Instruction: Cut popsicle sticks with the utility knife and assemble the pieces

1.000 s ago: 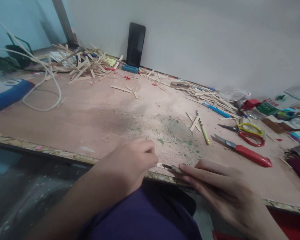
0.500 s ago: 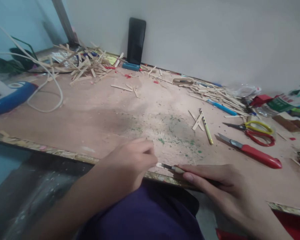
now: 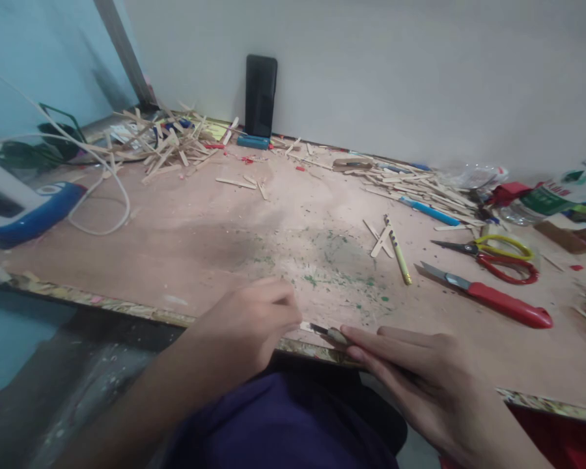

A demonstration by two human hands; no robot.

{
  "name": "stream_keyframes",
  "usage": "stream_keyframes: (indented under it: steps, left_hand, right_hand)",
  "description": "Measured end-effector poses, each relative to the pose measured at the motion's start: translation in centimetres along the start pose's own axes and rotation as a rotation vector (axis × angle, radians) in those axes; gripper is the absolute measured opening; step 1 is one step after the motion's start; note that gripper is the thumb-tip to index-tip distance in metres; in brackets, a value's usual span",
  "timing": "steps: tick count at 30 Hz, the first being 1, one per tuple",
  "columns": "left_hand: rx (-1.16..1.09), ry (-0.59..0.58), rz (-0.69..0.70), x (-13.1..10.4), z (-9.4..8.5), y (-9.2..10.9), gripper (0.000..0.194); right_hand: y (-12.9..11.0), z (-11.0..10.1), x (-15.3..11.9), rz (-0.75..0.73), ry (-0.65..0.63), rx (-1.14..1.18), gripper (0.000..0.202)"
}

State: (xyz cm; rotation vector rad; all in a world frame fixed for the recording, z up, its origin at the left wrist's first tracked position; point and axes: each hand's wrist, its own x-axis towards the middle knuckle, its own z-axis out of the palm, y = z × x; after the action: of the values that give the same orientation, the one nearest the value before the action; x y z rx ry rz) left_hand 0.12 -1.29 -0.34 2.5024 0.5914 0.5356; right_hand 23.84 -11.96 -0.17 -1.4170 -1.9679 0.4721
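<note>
At six o'clock on the table [image 3: 200, 228] edge, your left hand [image 3: 251, 319] pinches the stick [image 3: 305, 326], probably to steady it; your right hand [image 3: 422, 368] wraps the knife [image 3: 338, 336], likely for control. Scissors [image 3: 508, 268] sit handy at three.

I can't read any text, number or brand from here; the clear bottle [image 3: 553, 195] at the bench's [image 3: 176, 241] right carries a green-and-white label [image 3: 547, 201], its print too blurred.

Likely knife [image 3: 329, 332] in right hand [image 3: 422, 372]
</note>
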Motion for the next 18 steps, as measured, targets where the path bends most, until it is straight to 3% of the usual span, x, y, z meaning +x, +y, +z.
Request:
stream_keyframes:
  steps: [4, 8, 18]
  left_hand:
    - [-0.014, 0.009, -0.043, 0.05, -0.03, 0.18, 0.030]
    - [-0.005, -0.054, -0.100, 0.09, -0.27, 0.45, 0.033]
    - [0.049, -0.007, -0.084, -0.45, -0.20, 0.55, 0.028]
  right_hand:
    - [-0.36, -0.24, 0.48, 0.150, -0.025, 0.141, 0.024]
    - [-0.18, -0.54, 0.39, 0.222, -0.080, 0.175, 0.024]
    - [0.36, -0.74, 0.56, 0.162, -0.105, 0.083, 0.029]
